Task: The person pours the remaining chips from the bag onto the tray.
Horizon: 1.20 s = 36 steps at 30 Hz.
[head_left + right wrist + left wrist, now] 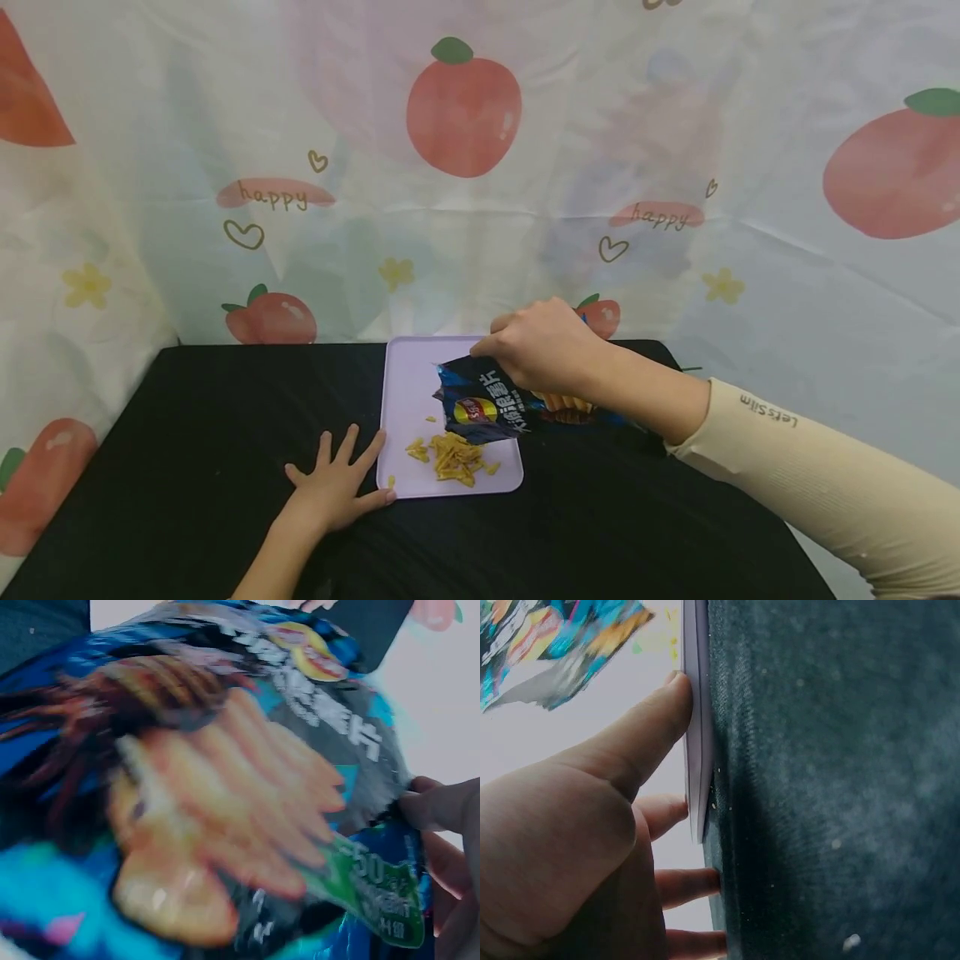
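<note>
My right hand (543, 346) pinches a dark blue chip bag (480, 402) by its upper edge and holds it sideways over a light purple tray (408, 367). The bag's torn mouth points left. Below it, a small heap of broken potato chips (456, 458) lies near the tray's front end, with some loose bits around it. My left hand (337, 483) lies with fingers spread at the tray's left front corner, thumb and a fingertip on its rim. In the right wrist view the bag's printed front (225, 795) fills most of the picture, and thumb and fingers grip its edge.
A black cloth (247, 417) covers the table under the tray. Behind the table hangs a pale curtain (360, 233) printed with fruit, hearts and flowers. Small crumbs (836, 844) dot the cloth beside the tray.
</note>
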Motion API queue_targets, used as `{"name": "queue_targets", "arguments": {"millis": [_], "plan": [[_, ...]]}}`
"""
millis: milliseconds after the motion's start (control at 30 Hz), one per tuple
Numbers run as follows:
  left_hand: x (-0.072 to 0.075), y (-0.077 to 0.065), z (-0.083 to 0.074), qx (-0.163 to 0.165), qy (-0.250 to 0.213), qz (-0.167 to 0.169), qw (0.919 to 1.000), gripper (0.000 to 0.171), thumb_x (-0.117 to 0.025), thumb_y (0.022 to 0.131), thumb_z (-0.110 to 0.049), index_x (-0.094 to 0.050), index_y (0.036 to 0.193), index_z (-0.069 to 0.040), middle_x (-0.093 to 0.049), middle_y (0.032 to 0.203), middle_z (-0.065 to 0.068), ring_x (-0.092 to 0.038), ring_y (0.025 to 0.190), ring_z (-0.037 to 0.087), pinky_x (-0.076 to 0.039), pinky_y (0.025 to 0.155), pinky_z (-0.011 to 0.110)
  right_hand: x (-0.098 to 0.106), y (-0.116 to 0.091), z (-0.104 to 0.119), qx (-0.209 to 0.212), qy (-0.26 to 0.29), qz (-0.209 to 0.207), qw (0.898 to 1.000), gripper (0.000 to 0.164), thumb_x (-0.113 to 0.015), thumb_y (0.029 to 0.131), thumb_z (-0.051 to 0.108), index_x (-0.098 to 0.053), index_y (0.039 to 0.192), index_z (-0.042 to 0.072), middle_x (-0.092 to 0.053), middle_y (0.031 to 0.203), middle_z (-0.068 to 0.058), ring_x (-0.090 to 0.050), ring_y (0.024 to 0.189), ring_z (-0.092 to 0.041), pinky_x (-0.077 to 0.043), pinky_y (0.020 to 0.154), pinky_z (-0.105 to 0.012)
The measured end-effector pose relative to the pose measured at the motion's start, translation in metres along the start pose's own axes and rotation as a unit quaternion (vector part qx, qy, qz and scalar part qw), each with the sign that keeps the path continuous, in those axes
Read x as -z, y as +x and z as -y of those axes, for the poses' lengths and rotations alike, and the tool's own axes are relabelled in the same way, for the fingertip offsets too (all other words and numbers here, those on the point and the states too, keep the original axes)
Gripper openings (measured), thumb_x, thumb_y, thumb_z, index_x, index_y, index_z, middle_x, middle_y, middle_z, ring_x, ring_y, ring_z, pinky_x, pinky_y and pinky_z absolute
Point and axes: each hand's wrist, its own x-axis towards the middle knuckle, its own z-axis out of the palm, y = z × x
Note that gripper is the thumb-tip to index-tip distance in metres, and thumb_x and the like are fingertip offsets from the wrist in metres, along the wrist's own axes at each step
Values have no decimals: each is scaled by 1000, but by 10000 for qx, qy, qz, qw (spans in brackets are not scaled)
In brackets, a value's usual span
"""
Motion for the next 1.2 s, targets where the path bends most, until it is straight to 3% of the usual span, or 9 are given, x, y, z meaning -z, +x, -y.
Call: {"name": "queue_targets", "arguments": {"millis": [400,1033,1200], "plan": [[1,-1,0,-1,20,-17,10000,93,-63,83,-71,-30,158,-27,-20,163,22,-10,144,61,-10,88,92,-1,1,0,57,4,-100,9999,27,-66,91,11,-79,107,29,-65,75,8,-44,44,-13,-32,37,-27],[4,-2,-1,2,-12,-16,10000,92,-63,83,-69,-30,158,-26,-21,163,23,-11,144,61,-10,89,92,6,9,6,237,-159,137,9995,31,-62,92,9,-78,107,32,-67,77,8,-45,45,-12,-26,37,-26],[3,-2,0,-26,-5,-23,10000,92,-64,84,-69,-30,158,-26,-21,163,23,-11,144,61,-10,88,92,5,12,8,347,-268,405,9982,32,-59,95,10,-78,108,33,-70,81,8,-49,47,-13,-28,38,-26]]}}
